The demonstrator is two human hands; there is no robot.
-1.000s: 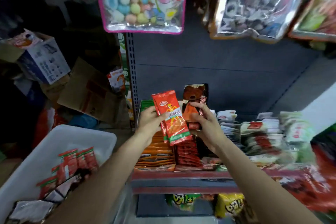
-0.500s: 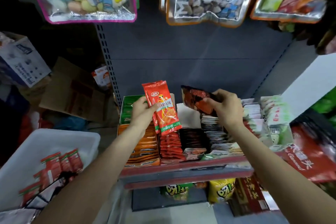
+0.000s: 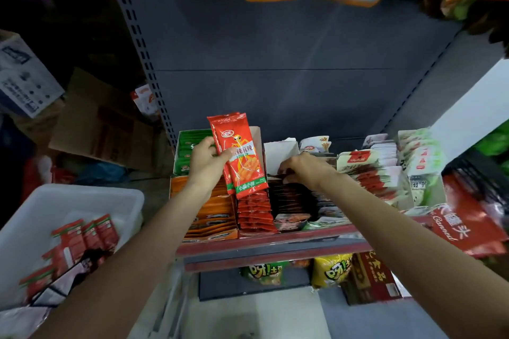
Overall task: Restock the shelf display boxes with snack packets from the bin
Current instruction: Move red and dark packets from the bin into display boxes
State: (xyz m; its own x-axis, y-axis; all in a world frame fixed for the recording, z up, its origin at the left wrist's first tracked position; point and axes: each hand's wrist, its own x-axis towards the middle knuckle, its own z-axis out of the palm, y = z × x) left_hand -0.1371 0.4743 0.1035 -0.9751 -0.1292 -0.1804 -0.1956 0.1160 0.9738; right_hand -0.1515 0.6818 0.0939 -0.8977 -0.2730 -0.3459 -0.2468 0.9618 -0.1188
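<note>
We restock the shelf, red packets in one hand, the other down among the dark ones.

At the far left our white bin (image 3: pixel 82 201) sits low beside the shelf, red snack packets (image 3: pixel 82 239) lying in it. Our left hand (image 3: pixel 205 162) grips a small stack of red packets (image 3: pixel 242 157) upright, thumb on the front, just above the display box of red packets (image 3: pixel 254 212), with the orange box (image 3: pixel 212 217) beside it. Our right hand (image 3: pixel 305 169) reaches into the box of dark packets (image 3: pixel 289 198), fingers curled down onto their top edges; we cannot tell whether it pinches one.
</note>
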